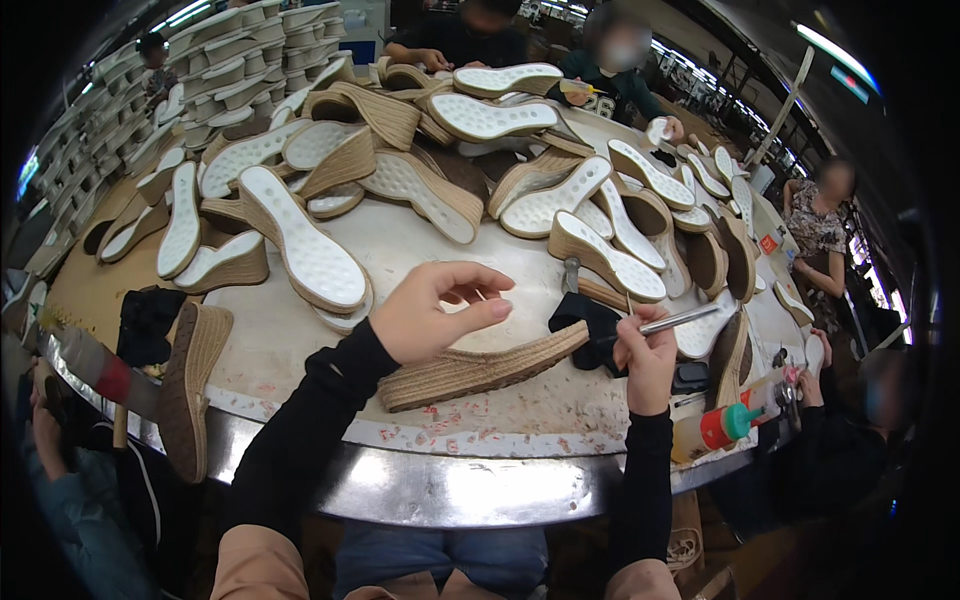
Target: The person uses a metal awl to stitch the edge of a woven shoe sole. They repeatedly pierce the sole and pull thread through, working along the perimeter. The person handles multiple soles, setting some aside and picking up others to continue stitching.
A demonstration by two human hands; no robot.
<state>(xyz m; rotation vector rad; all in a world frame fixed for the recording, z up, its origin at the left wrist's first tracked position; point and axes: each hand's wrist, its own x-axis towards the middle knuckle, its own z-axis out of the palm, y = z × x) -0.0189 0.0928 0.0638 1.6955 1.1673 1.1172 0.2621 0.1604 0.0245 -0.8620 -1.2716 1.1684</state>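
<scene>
A wedge shoe sole [480, 372] with a woven rope-like side and a brown underside lies on its side near the table's front edge. Over it, my left hand [425, 312] curves with thumb and fingers apart; I make out nothing held between them. My right hand [645, 365] grips a slim silver metal tool [680, 320], which points up and to the right. Just left of that hand is a crumpled black cloth [597, 325], partly behind the sole's tip. A small black box-like object [690, 377] sits right of my right hand.
Many wedge soles [305, 245] with white dimpled tops pile across the table. A glue bottle with a green cap [735, 420] leans at the right front edge. Another brown wedge sole [190, 390] overhangs the left edge beside a black cloth [150, 325]. Co-workers sit around the table.
</scene>
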